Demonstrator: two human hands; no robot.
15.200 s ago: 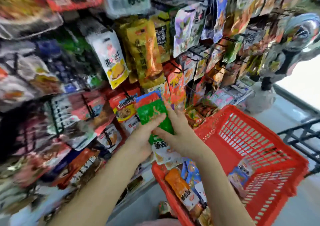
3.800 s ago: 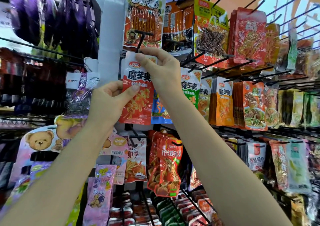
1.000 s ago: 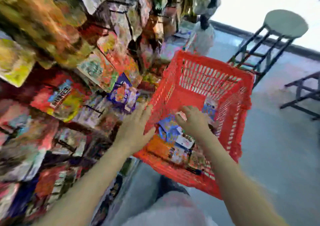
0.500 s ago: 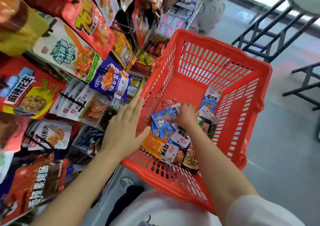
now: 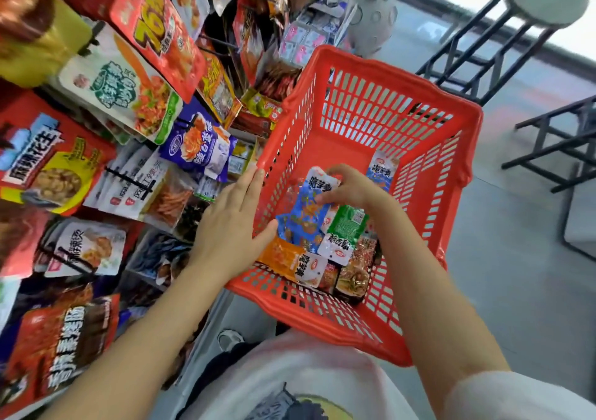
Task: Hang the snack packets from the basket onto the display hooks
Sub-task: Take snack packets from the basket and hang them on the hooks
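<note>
Right now, basket rim: red basket (image 5: 380, 103) w/ slotted walls, open top; far half of its floor bare, pkts heaped at near end.
Left hand: left hand (image 5: 230, 223) flat, fingers straight, resting on basket's left rim; holds nothing.
Right hand: right hand (image 5: 350, 187) inside basket, fingers curled, pinching top edge of blue packet (image 5: 303, 216).
Blue pkt axis: long axis runs from white top end under the fingers down-left toward near-left corner; lies tilted on the heap.
Neighbours: green packet (image 5: 350, 223) just beside it on the right; orange packet (image 5: 283, 255) under its lower end; another blue-white packet (image 5: 382, 170) leaning on right wall.
Left side: display rack (image 5: 129, 103) crowded w/ hung pkts, touching basket's left wall.
Right side: open floor (image 5: 516, 258); stool (image 5: 529, 3) well apart, beyond far corner.
</note>
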